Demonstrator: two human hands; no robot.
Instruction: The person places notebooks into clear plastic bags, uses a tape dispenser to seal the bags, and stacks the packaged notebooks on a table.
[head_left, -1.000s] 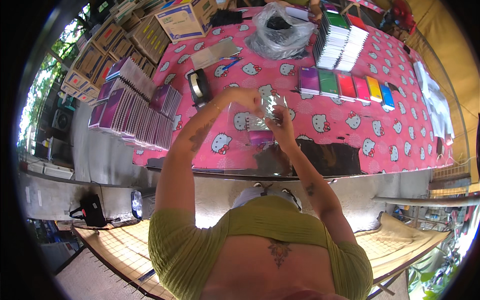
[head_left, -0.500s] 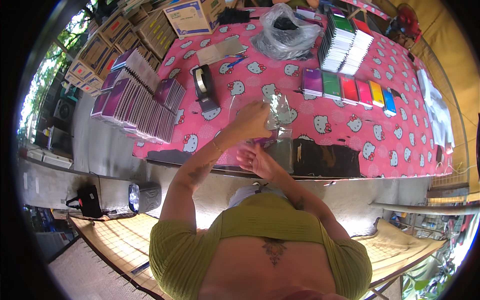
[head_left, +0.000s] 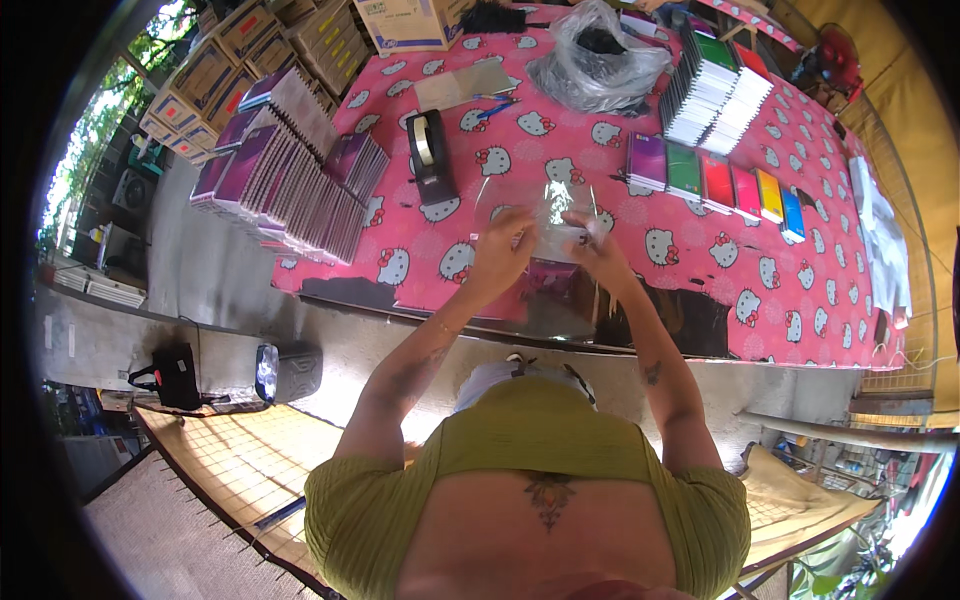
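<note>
A clear, shiny plastic sheet [head_left: 558, 205] lies at the near side of the table, glare running down its middle. My left hand [head_left: 503, 248] is closed at the sheet's left part, fingertips bent onto it. Opposite, my right hand [head_left: 600, 258] pinches the plastic, thumb and fingers together. Just below the hands a purple notebook [head_left: 553, 283] shows through the clear plastic, partly covered. A black tape dispenser [head_left: 432, 165] with a roll of tape stands beyond my left hand.
Stacked purple spiral notebooks [head_left: 285, 190] stand at the left. A row of small coloured notebooks [head_left: 717, 182] and taller spiral-bound stacks [head_left: 710, 100] are at the right. Farther back are a plastic bag [head_left: 595, 65], blue pens [head_left: 495, 106] and a cardboard box [head_left: 410, 22]. Dark patches [head_left: 680, 318] mark the table's front edge.
My right hand has moved from below the left hand up to the plastic's right side. My left hand has drawn back slightly to the left. The view has shifted a little.
</note>
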